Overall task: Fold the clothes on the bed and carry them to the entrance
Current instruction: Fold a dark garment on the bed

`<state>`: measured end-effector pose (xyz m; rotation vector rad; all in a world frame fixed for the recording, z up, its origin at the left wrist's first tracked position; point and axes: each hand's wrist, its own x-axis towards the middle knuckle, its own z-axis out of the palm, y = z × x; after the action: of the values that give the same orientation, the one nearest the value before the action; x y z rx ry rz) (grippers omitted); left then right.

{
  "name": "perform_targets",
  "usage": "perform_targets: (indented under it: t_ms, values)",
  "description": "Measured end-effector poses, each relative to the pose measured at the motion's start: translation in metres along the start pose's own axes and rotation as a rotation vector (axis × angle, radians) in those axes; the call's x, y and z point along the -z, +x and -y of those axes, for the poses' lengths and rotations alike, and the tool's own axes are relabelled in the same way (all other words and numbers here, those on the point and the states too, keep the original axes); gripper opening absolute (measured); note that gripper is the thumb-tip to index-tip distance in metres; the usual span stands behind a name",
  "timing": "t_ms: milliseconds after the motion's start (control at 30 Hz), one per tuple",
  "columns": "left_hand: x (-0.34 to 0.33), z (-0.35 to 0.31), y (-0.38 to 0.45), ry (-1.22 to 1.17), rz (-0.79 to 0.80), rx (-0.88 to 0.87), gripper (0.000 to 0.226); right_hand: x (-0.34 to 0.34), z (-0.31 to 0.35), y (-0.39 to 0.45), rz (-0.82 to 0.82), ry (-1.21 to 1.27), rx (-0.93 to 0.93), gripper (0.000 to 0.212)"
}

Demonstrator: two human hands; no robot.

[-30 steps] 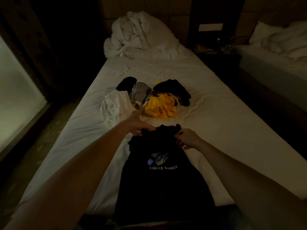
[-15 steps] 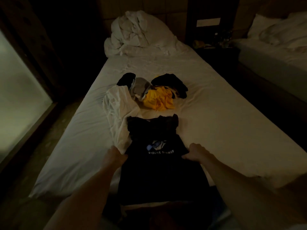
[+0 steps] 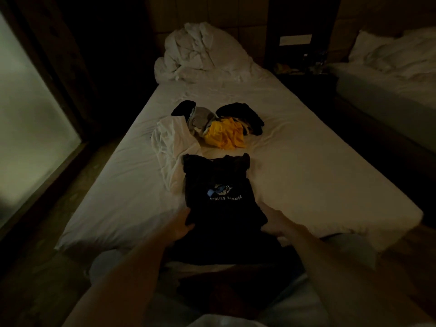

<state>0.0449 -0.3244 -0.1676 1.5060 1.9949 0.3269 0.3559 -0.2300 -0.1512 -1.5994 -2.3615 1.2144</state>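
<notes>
A black T-shirt point(image 3: 219, 185) with a small blue print and white lettering lies flat near the foot of the bed point(image 3: 318, 166), its lower part hanging over the edge. My left hand point(image 3: 180, 224) grips its left side and my right hand point(image 3: 274, 223) grips its right side, just below the print. Beyond it lie a white garment point(image 3: 169, 142), a yellow one point(image 3: 224, 136), a grey one point(image 3: 200, 118) and black ones point(image 3: 245, 114), all unfolded in a loose heap.
A crumpled white duvet point(image 3: 200, 55) is piled at the head of the bed. A second bed point(image 3: 389, 74) stands to the right across a dark gap with a nightstand point(image 3: 304, 67). A frosted glass panel point(image 3: 26, 128) lines the left side.
Both hands let go of the shirt's collar end and slid back along its sides to the lower half. The view has drawn back from the bed.
</notes>
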Motion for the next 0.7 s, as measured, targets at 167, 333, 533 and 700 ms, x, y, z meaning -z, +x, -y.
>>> perform_targets:
  t_ms: [167, 333, 533, 700]
  values:
    - [-0.004, -0.034, -0.006, -0.406, 0.156, 0.116, 0.063, -0.011, 0.025, -0.005, -0.307, 0.292, -0.08, 0.048]
    - [0.022, -0.066, -0.012, -0.88, 0.291, 0.337, 0.013, -0.013, 0.07, 0.003, -0.1, 0.728, -0.169, 0.041]
    - [0.02, -0.028, -0.001, -0.017, -0.04, -0.287, 0.03, -0.022, 0.047, 0.005, -0.152, 0.403, 0.075, 0.029]
    - [-0.001, -0.015, -0.002, 0.542, 0.057, -0.689, 0.036, -0.039, 0.01, 0.001, 0.05, -0.66, 0.432, 0.062]
